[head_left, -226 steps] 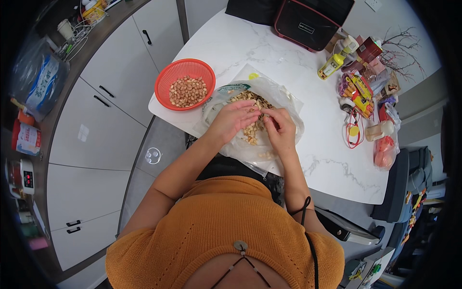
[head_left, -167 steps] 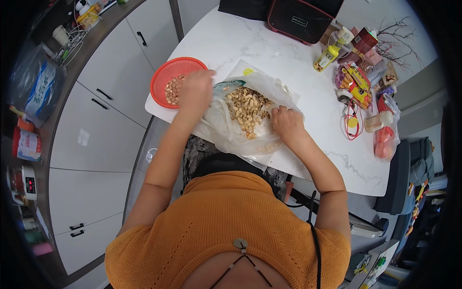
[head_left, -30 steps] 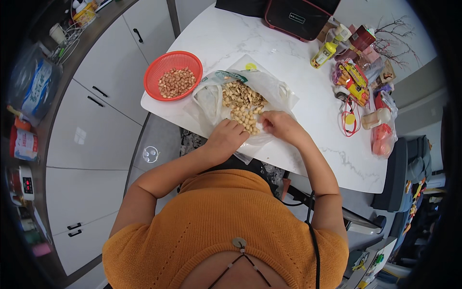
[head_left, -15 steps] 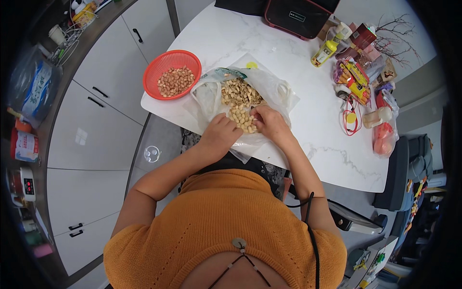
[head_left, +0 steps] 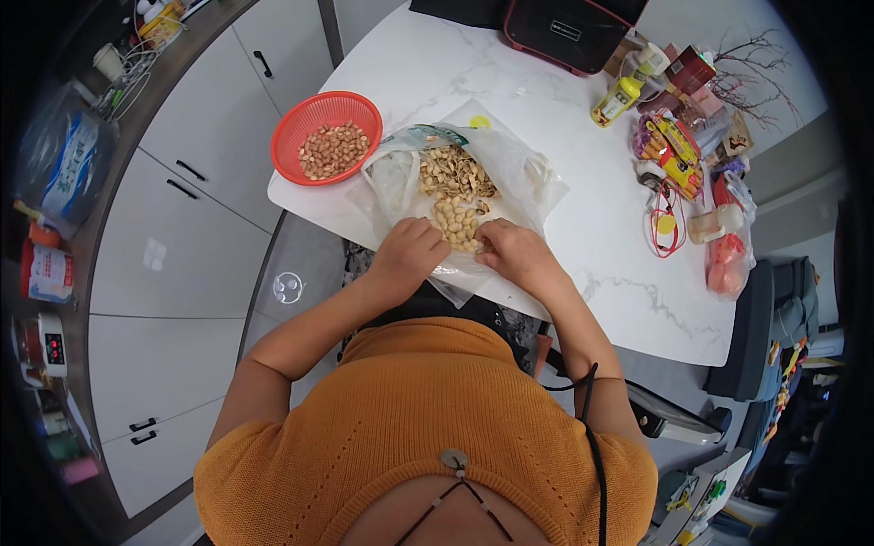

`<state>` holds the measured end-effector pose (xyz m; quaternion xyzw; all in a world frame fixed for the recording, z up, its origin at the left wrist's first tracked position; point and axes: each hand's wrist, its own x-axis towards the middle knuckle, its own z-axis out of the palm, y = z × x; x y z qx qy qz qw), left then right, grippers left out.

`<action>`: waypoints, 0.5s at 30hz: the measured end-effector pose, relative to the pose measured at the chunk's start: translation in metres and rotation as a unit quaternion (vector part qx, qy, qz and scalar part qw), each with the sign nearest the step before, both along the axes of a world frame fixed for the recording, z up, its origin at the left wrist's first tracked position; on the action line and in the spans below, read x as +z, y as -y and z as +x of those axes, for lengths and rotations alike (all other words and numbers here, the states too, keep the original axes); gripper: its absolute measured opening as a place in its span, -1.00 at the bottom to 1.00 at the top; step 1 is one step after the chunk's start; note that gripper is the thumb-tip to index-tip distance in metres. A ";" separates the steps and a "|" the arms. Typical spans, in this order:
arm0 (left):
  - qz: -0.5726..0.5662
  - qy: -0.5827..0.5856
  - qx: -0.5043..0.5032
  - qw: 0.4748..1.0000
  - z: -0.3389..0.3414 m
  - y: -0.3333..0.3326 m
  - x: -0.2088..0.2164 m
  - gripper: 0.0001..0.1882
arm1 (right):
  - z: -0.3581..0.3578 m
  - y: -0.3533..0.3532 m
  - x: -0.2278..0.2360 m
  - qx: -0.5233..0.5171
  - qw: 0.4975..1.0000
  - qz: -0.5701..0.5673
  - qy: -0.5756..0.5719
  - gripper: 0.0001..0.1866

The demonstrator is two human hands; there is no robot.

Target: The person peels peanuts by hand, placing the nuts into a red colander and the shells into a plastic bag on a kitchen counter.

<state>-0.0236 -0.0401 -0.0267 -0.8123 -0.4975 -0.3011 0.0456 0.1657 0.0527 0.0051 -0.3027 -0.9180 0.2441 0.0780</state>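
Whole peanuts in their shells [head_left: 454,221] form a pale pile on the opened white plastic bag [head_left: 525,175] at the table's near side. Behind them on the same bag is a heap of cracked peanut shells [head_left: 452,169]. My left hand [head_left: 407,257] rests at the left edge of the whole peanuts, its fingers curled and closed. At the pile's right edge my right hand [head_left: 516,254] has thumb and fingers drawn together. Whatever either hand grips is hidden by the fingers. A red plastic basket [head_left: 289,119] to the left contains shelled reddish peanuts [head_left: 333,150].
The white marbled table [head_left: 628,273] carries a dark boxy appliance [head_left: 564,35] at the back. A yellow bottle [head_left: 619,98], snack packets [head_left: 674,150], a red cord [head_left: 657,239] and a bag of round fruit [head_left: 726,264] line its right side. White cabinets [head_left: 173,246] stand at left.
My right hand has come slightly nearer to my body, down along the right edge of the peanut pile. My left hand has shifted a little to the left. The basket stays where it was.
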 end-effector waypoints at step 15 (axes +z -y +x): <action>-0.058 -0.043 -0.027 0.997 -0.007 0.008 0.007 -0.89 | -0.053 -0.027 -0.015 -0.019 0.982 0.188 -0.022 -0.83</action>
